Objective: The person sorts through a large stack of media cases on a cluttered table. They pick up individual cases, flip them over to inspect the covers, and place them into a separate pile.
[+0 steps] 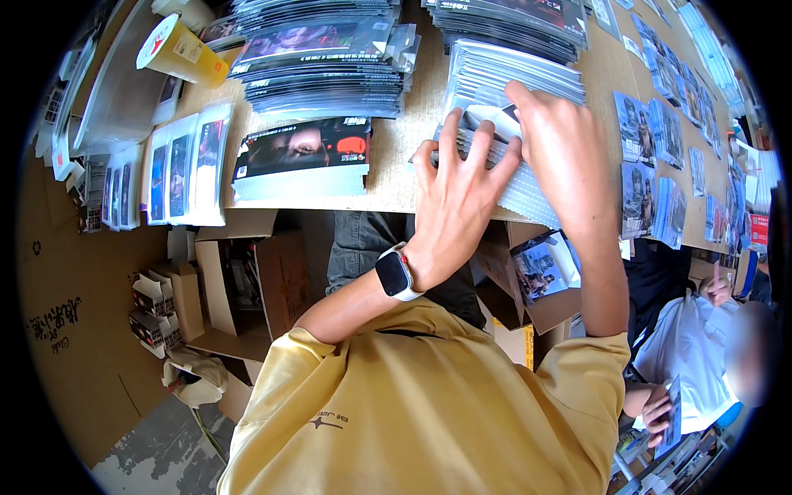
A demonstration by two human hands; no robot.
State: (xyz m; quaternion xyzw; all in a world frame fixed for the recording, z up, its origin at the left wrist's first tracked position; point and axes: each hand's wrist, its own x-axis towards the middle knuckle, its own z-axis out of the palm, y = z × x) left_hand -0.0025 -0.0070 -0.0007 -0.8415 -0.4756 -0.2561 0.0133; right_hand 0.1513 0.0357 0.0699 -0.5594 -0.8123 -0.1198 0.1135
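Observation:
My left hand (461, 167), with a watch on its wrist, lies over a stack of flat packs in clear plastic sleeves (526, 185) at the table's front edge. Its fingers are spread and their tips rest on the top pack. Close to its right, my right hand (560, 142) pinches at the raised mouth of the top clear plastic sleeve (492, 96). A white flap (495, 120) shows between the two hands. What the right fingertips touch is partly hidden. Behind them rises a thick stack of sleeved packs (513, 71), edges towards me.
Black printed packs stand in tall stacks (322, 62), with a smaller pile (303, 154) in front. A yellow drink cup (185, 52) stands at the back left. Open cardboard boxes (247, 284) sit below the table. A co-worker (687, 352) at right holds a flat pack.

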